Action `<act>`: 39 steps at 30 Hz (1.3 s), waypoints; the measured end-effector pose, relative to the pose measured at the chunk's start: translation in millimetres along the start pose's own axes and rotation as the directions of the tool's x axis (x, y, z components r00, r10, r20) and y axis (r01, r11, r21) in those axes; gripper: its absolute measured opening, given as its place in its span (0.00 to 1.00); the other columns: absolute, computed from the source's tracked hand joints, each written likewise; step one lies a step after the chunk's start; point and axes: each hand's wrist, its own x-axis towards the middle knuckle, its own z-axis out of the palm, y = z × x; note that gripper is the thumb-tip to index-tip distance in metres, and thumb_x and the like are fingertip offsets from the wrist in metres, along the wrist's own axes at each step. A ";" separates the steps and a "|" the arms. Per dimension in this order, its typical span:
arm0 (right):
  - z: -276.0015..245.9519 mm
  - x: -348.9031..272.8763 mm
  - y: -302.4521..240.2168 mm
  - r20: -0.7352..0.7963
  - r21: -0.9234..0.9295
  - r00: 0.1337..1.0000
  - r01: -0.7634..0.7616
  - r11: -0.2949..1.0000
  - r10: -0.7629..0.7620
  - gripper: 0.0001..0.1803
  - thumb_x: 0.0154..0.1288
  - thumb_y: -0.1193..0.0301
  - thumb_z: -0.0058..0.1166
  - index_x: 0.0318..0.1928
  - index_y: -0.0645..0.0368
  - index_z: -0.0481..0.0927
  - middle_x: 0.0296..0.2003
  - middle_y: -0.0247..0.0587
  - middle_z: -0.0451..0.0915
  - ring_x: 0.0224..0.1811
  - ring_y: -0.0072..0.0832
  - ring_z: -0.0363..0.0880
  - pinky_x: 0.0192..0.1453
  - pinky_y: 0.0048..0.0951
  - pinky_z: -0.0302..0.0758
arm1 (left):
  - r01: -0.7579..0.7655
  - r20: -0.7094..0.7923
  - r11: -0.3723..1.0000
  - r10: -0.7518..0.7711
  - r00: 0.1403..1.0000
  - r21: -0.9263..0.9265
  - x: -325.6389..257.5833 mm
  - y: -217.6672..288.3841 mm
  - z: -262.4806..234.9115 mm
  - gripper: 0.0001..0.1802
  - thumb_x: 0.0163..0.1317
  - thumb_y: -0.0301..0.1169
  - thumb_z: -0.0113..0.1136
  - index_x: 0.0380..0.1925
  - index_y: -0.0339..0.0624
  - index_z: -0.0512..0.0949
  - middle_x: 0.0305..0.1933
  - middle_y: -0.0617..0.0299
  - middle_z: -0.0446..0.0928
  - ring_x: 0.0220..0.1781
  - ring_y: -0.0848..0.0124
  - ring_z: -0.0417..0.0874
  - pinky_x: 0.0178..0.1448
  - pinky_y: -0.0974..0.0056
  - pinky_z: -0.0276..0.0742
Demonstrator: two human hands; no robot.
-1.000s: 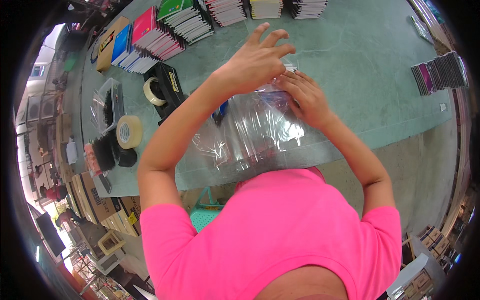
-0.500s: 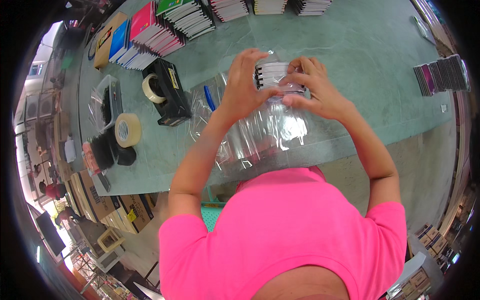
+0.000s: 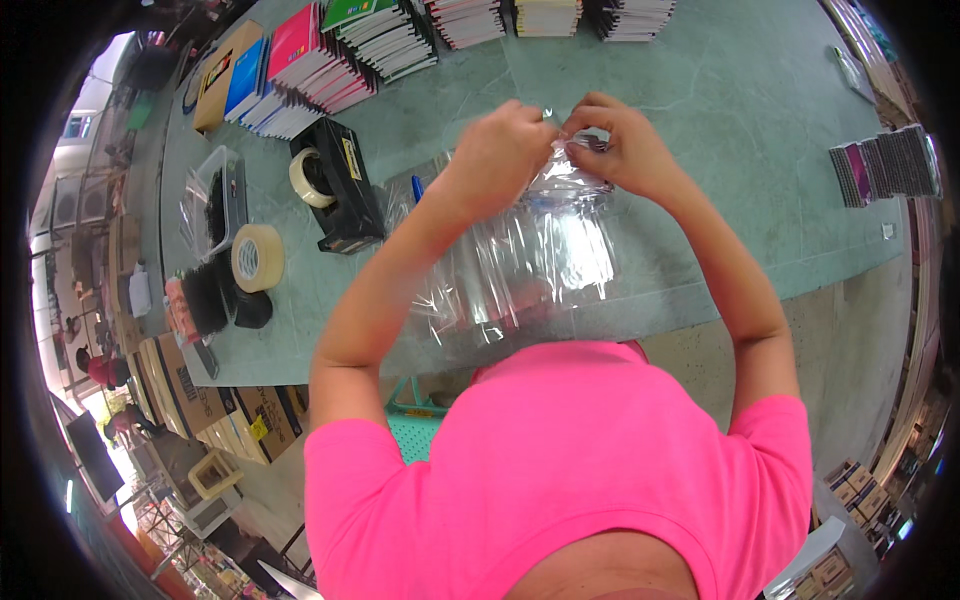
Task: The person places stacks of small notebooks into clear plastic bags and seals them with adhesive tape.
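My left hand, fingers curled together, grips the upper edge of a clear plastic bag. Close beside it, my right hand pinches the same plastic between thumb and fingers. The small spiral-bound notebooks in the bag are mostly hidden by my hands and by glare. Beneath and nearer to me, more shiny clear plastic bags lie flat on the table. A blue pen rests on them, partly covered by my left forearm.
Left of the bags stands a black tape dispenser; a tape roll and a clear plastic bin lie beyond. Stacked notebooks line the green table's far side. Smaller notebooks stand at right.
My left hand has turned over and moved right, toward my right hand. Both hands now pinch the plastic together, and the white notebook pages seen before are covered.
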 end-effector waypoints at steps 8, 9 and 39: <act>11.5 -54.9 -17.2 -0.002 -0.413 0.942 0.304 0.858 -0.335 0.12 0.59 0.73 0.49 0.43 0.62 0.78 0.52 0.43 0.74 0.60 0.39 0.67 0.66 0.38 0.61 | -0.142 -0.196 0.985 0.159 0.968 0.101 -42.6 26.5 24.9 0.13 0.44 0.25 0.59 0.34 0.34 0.78 0.36 0.58 0.76 0.43 0.59 0.75 0.48 0.58 0.72; 14.5 -54.7 -14.9 -0.050 -0.367 0.938 0.302 0.880 -0.342 0.13 0.59 0.73 0.49 0.44 0.62 0.78 0.52 0.43 0.74 0.60 0.39 0.66 0.66 0.38 0.61 | -0.167 -0.240 0.976 0.196 0.951 0.137 -44.9 27.7 30.1 0.14 0.43 0.25 0.58 0.34 0.35 0.78 0.35 0.58 0.76 0.43 0.60 0.75 0.48 0.58 0.71; 50.0 -42.1 1.9 -0.235 -0.406 0.870 0.318 0.857 -0.434 0.17 0.59 0.81 0.50 0.50 0.59 0.77 0.53 0.39 0.75 0.61 0.35 0.68 0.68 0.40 0.57 | 0.210 0.163 -0.117 -0.963 0.213 -0.971 -249.1 -58.9 17.6 0.16 0.55 0.37 0.62 0.20 0.34 0.76 0.18 0.63 0.74 0.20 0.72 0.71 0.27 0.65 0.66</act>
